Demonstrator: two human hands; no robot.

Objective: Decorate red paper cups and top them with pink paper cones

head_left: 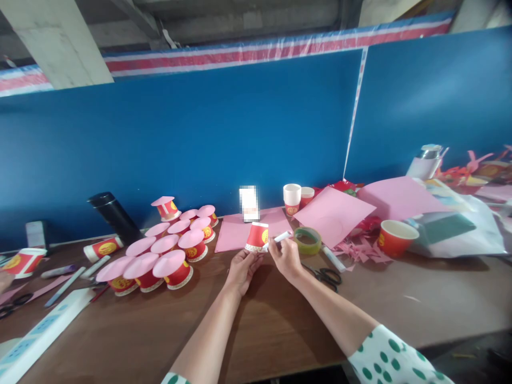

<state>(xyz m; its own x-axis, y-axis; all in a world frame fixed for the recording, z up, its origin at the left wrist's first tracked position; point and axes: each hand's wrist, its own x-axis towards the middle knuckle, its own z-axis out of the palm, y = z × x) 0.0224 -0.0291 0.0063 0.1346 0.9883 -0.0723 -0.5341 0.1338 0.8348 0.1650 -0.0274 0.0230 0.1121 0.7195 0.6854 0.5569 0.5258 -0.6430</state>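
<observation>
A red paper cup (256, 234) with a yellow emblem is upside down in my left hand (242, 271), whose fingers hold it from below by the rim. My right hand (286, 257) is closed round a white marker (283, 236), its lower end against the right side of the cup near the rim. Behind the cup lies a pink sheet (232, 230). To the right of my right hand are a roll of green tape (307, 241), another marker (333, 259) and black-handled scissors (328, 276).
Several upturned cups topped with pink discs (172, 264) stand at the left, before a black bottle (114, 216). White cups (292, 195), pink sheets (336, 213), a red cup (396, 237) and a plastic bag (468, 229) sit right. Another person's hand (5, 280) shows far left.
</observation>
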